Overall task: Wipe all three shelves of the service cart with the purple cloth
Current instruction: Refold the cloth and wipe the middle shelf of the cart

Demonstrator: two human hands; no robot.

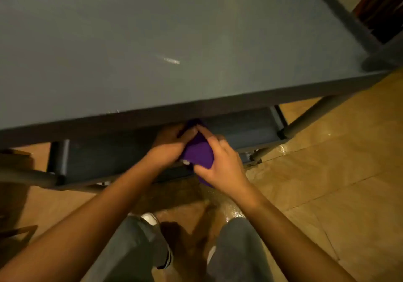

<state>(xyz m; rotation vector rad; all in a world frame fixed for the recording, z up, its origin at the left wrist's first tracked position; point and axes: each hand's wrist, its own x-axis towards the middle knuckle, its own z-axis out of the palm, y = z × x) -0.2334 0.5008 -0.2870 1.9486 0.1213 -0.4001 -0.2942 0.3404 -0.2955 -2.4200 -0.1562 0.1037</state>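
Observation:
The grey service cart fills the upper view; its top shelf [152,42] is bare and a lower shelf [246,127] shows beneath the front edge. The purple cloth [198,153] is bunched between both hands just in front of that lower shelf. My left hand [170,144] grips the cloth from the left with curled fingers. From the right, my right hand [220,162] grips it too, thumb under the cloth. Part of the cloth is hidden by the fingers and by the top shelf's edge.
Grey cart legs stand at left [58,159] and right [309,118]. The tan tiled floor [327,172] is glossy with a wet-looking patch near my knees [237,249]. Dark wooden furniture [381,9] sits at the top right.

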